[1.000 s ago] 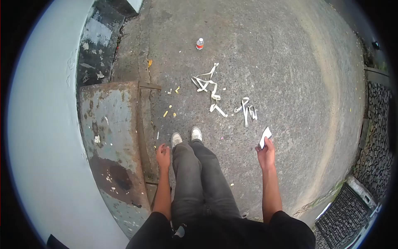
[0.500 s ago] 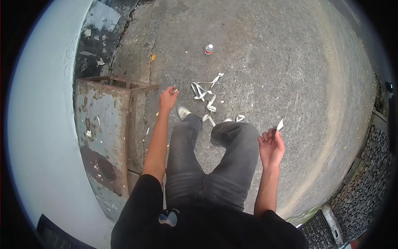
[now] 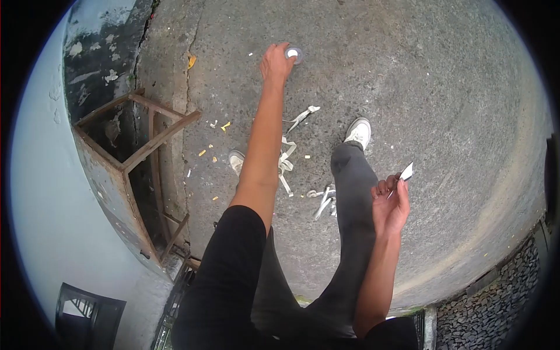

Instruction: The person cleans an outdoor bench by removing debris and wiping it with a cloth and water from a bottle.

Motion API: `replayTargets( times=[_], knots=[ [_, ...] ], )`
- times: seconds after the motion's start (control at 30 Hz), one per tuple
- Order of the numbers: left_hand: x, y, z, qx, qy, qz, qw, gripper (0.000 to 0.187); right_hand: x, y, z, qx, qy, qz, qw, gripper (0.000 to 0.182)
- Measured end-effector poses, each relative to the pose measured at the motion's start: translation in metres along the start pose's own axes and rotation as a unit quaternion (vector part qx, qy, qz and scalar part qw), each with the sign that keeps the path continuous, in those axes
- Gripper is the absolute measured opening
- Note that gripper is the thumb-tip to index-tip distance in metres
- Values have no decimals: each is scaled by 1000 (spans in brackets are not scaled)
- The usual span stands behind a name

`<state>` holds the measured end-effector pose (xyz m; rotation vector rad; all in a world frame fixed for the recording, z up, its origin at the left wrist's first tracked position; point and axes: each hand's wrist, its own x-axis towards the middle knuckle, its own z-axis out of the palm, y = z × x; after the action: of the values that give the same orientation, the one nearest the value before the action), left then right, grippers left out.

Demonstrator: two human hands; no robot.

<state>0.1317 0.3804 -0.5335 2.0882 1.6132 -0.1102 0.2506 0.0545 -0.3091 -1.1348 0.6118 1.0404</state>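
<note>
An outdoor paved yard or lane is shown by rough concrete ground (image 3: pixel 431 116) and a stone wall (image 3: pixel 496 309) at near right.

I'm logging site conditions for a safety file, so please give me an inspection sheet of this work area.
Surface: rough concrete ground, cracked along the left side.
Things at hand: clear bottle on the ground, white cap up; white piece, held.
Clutter: loose white straps between the feet; yellow scraps to the left.
Grippers: left hand at the bottle, firmness of grip unclear; right hand grips the white piece in its fingers.
Cables: nothing seen.
Surroundings: rusty metal frame beside a pale wall; stone wall at lower right.
</note>
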Motion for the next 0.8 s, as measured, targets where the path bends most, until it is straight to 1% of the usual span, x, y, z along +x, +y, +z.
replayTargets(
  times=[0.03, 0.07, 0.1, 0.17, 0.2, 0.27, 0.3, 0.33, 0.37, 0.4, 0.47, 0.53, 0.63, 0.7, 0.77, 0.8],
  knots=[
    [11, -1, 20, 5, 8, 3, 1000, 46, 7, -6, -7, 11, 24, 3, 1000, 14],
    [20, -10, 41, 11, 17, 5, 1000, 48, 12, -11, -11, -7, 29, 14, 999, 15],
    [23, -13, 54, 6, 6, -5, 1000, 48, 18, -15, -17, -18, 39, 19, 999, 15],
    [28, -20, 69, 28, -16, -30, 999, 46, 31, -21, -25, -78, -16, 22, 997, 16],
    [26, -23, 73, 26, -22, -38, 999, 46, 35, -23, -28, -80, -9, 20, 997, 16],
    [29, -29, 73, 60, -12, -14, 998, 44, 39, -25, -28, -77, -4, 25, 997, 15],
    [28, -32, 72, 57, -9, -18, 998, 44, 40, -26, -27, -71, -1, 25, 997, 14],
    [28, -34, 70, 74, 0, 5, 997, 42, 39, -25, -22, -76, -5, 23, 997, 14],
    [30, -34, 68, 86, 12, 29, 996, 41, 37, -22, -16, -102, 8, 17, 995, 15],
    [34, -36, 67, 73, 20, 30, 997, 41, 37, -21, -10, -129, 21, 5, 991, 16],
    [36, -37, 71, 82, -19, 85, 993, 36, 35, -18, -8, -144, 1, -2, 990, 16],
    [36, -34, 71, 70, -19, 84, 994, 35, 36, -11, -12, -164, -26, -6, 986, 19],
    [31, -44, 67, 63, -16, 77, 995, 35, 31, 4, -1, -209, -37, -23, 977, 22],
    [14, -54, 67, 58, -18, 73, 995, 36, 22, 14, 3, -220, -36, -7, 975, 21],
    [-6, -70, 58, -19, 38, 75, 996, 38, 18, 26, 14, -273, -56, -13, 960, 17],
    [-23, -78, 53, -53, 56, 59, 995, 38, 15, 35, 21, -304, -44, -19, 951, 15]
  ],
)
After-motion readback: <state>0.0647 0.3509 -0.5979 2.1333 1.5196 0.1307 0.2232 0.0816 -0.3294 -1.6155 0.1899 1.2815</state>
